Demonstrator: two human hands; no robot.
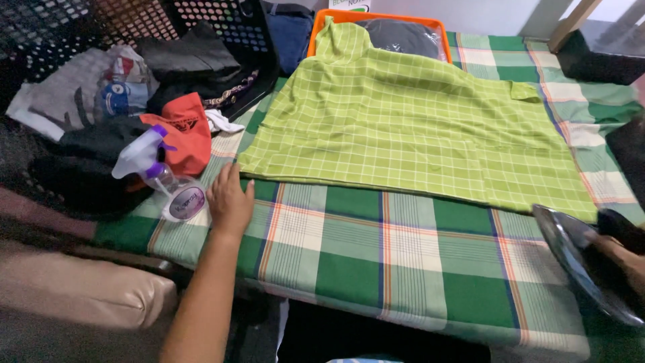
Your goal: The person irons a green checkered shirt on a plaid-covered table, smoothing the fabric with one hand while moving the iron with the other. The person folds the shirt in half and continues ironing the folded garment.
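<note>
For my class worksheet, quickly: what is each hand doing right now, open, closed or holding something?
Left hand: open, flat on the checked table cloth, beside the spray bottle.
Right hand: closed on the iron.

A: Surface? Table (376,269), covered by green, white and orange plaid cloth (416,249).

B: Directly on it? Lime checked garment (403,121) spread flat, centre to far side. Spray bottle (164,181) lying at left edge. Orange tray (316,30) at far edge. Left hand (230,202) flat on cloth, just beside bottle. Iron (584,262) tilted at right edge.
</note>
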